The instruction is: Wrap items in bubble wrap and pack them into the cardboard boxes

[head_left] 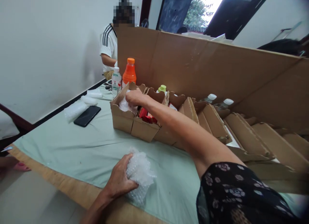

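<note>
My left hand [118, 180] is closed around a crumpled wad of bubble wrap [140, 174] resting on the pale green tablecloth [79, 143] near the front edge. My right hand [134, 96] reaches far forward into the leftmost small cardboard box [122, 116] and grips a white wrapped bundle [125, 105] inside it. The box beside it [145, 129] holds something red [145, 114]. A row of open, empty cardboard boxes [217, 124] runs off to the right.
An orange bottle [129, 73], a clear water bottle [116, 81] and a green-capped bottle [162, 88] stand behind the boxes. A black phone [87, 115] and plastic rolls [74, 109] lie left. A tall cardboard sheet [205, 66] stands behind. Another person [109, 46] sits beyond.
</note>
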Demonstrator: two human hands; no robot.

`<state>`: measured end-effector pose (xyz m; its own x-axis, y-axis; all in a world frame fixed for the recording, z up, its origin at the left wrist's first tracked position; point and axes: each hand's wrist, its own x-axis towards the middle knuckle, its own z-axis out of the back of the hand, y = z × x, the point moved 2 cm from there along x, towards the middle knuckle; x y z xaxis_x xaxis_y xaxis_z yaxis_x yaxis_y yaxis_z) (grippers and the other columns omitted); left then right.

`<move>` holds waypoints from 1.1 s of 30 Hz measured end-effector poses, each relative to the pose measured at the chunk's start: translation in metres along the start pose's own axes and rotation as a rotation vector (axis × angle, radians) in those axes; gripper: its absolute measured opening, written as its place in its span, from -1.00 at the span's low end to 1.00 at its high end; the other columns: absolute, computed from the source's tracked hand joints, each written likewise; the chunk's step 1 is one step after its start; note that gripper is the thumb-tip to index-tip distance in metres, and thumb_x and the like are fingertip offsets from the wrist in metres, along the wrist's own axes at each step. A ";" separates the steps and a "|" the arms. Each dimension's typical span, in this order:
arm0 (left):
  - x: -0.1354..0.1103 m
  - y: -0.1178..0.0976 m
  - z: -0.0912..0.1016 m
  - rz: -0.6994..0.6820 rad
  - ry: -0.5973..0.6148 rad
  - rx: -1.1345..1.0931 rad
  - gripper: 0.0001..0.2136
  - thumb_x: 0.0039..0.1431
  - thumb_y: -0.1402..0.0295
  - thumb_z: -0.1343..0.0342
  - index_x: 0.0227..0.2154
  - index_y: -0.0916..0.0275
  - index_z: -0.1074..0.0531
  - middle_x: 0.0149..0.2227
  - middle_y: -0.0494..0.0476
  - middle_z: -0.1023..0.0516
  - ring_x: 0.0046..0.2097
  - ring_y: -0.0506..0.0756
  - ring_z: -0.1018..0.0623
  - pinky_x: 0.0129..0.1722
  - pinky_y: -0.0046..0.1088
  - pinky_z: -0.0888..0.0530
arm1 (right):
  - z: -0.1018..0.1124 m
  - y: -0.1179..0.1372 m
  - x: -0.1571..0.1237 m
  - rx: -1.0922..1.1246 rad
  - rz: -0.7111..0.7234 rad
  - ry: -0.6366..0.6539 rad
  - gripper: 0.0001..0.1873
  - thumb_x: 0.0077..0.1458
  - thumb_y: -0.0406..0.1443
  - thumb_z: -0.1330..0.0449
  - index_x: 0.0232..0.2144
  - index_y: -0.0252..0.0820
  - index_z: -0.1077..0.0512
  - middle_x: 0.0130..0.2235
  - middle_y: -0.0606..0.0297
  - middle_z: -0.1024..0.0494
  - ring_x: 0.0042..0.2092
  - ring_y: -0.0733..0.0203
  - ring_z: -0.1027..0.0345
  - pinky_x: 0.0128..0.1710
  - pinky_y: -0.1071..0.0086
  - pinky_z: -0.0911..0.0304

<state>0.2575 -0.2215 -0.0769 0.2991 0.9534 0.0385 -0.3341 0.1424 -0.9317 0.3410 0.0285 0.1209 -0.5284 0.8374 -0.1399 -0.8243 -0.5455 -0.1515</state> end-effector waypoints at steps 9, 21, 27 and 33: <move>-0.031 0.007 0.053 -0.008 -0.411 -0.286 -0.26 -0.15 0.12 -0.33 0.13 0.27 -0.32 -0.03 0.24 -0.60 -0.05 0.26 -0.63 -0.03 -0.26 -0.57 | 0.054 0.012 -0.117 0.688 0.117 -0.982 -0.73 0.35 -0.18 -0.08 -0.23 -0.20 -0.51 -0.32 0.33 -0.50 -0.26 0.26 -0.35 -0.19 0.34 -0.28; -0.133 0.073 0.167 0.303 -0.856 -0.171 -0.22 -0.26 -0.03 -0.47 0.03 0.24 -0.42 -0.17 0.17 -0.62 -0.23 0.19 -0.63 -0.27 -0.38 -0.60 | -0.067 0.168 -0.048 0.247 0.082 -0.426 -0.65 0.28 -0.13 -0.26 -0.11 -0.37 -0.51 -0.04 -0.11 -0.61 0.04 -0.12 -0.36 0.01 0.10 -0.12; -0.095 0.058 0.193 0.242 -0.731 -0.013 -0.16 -0.15 -0.07 -0.38 0.18 0.26 -0.35 -0.06 0.23 -0.61 -0.09 0.27 -0.64 -0.11 -0.23 -0.61 | -0.156 0.152 -0.131 0.392 -0.004 -0.416 -0.82 0.31 -0.20 -0.23 -0.16 -0.15 -0.57 -0.12 0.15 -0.68 -0.06 0.04 -0.44 -0.08 0.19 -0.18; 0.039 0.007 0.227 0.198 -0.487 0.675 -0.11 -0.06 0.00 -0.34 0.31 0.29 -0.24 0.33 0.48 -0.31 0.34 0.46 -0.34 0.27 0.02 -0.37 | -0.215 0.138 -0.184 0.523 -0.125 -0.549 -0.82 0.25 -0.37 -0.20 -0.13 -0.16 -0.56 0.05 0.10 -0.62 0.10 0.01 -0.42 0.05 0.14 -0.23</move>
<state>0.0645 -0.1231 0.0003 -0.1867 0.9632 0.1931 -0.8466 -0.0581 -0.5290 0.3677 -0.2082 -0.0843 -0.3373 0.8636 0.3747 -0.8010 -0.4724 0.3678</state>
